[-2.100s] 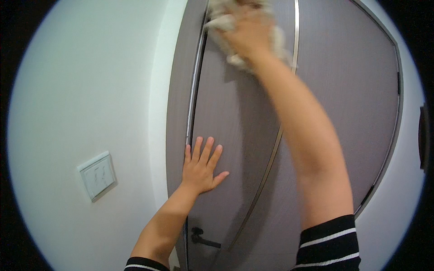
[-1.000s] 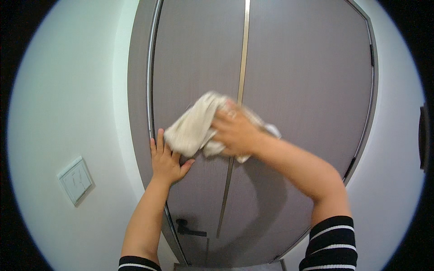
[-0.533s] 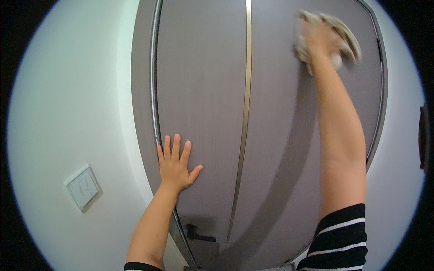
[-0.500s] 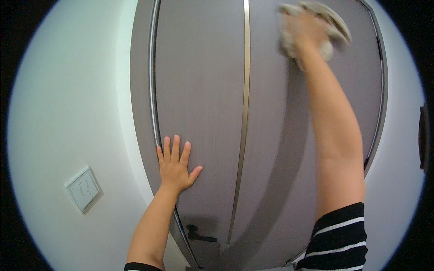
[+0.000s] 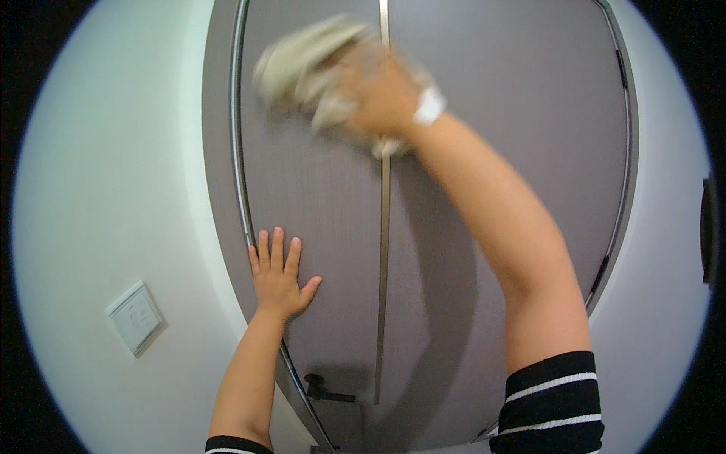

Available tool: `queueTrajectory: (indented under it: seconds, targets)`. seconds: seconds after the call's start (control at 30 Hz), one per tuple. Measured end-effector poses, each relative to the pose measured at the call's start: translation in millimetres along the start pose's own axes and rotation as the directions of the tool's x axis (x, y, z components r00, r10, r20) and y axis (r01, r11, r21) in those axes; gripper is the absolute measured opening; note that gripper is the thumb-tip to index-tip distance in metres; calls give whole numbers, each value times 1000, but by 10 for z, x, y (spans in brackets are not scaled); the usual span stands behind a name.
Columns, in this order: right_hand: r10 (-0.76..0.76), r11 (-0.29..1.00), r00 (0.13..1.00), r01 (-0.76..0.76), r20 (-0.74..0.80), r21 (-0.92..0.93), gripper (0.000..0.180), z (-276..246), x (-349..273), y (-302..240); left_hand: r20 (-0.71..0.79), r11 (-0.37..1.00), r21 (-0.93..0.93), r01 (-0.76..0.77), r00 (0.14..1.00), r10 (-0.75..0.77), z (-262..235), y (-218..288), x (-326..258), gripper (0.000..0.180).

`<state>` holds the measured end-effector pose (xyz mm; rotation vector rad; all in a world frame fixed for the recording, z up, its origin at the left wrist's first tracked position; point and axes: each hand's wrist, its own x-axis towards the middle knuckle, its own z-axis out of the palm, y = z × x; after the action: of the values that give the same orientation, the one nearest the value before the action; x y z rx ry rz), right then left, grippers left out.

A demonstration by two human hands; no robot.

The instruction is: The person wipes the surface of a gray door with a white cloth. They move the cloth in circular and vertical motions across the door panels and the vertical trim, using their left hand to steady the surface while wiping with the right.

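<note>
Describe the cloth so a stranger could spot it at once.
Find the grey-brown door, then the gold vertical strip down it. Across the strip's upper part, the right hand holds the cloth. Unlike the smooth door and narrow strip, it is cream and crumpled.

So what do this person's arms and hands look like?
The left hand and right hand wear no gloves, and no cables show. The right sleeve is short and black with white stripes; the left sleeve shows only its black edge with one white stripe. The right hand is blurred.
</note>
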<state>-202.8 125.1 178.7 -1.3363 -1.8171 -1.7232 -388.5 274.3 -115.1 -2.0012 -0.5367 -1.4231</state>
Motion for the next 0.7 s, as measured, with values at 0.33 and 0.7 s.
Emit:
queueTrajectory:
  seconds: [0.33,0.7]
  targets:
    - [679,538,629,-777,-378,-327,70,-240,-1807,1480,-16,1000,3,-22,1000,22,10,61,39,84]
    - [-697,707,617,510,364,489,34,296,-2871,-868,93,1000,-7,11,996,-11,-7,574,280,82]
